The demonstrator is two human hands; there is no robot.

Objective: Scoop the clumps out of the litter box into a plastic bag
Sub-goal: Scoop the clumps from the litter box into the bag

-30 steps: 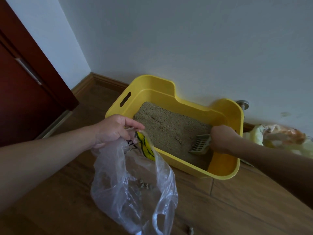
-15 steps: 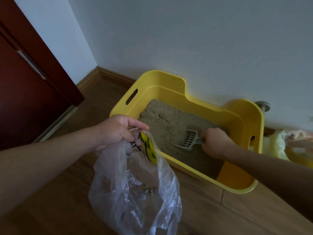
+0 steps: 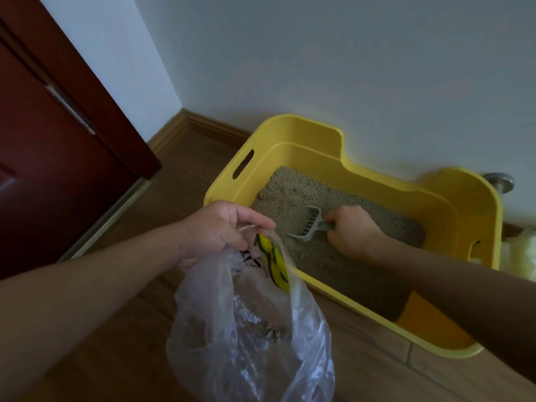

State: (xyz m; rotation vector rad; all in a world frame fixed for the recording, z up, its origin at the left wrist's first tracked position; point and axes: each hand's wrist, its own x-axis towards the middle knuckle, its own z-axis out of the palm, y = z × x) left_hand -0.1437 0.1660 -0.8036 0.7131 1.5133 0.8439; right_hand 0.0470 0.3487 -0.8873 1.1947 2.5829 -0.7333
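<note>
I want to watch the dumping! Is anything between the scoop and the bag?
Only the front wall of the litter box lies between the scoop and the bag; the scoop must lift over it. The left hand holds the bag just outside it.

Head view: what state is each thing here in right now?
left hand: pinching plastic bag rim.
right hand: gripping litter scoop handle.
plastic bag: hanging, clumps at bottom.
litter scoop: head on the litter.
litter box: on floor, holding litter.
</note>
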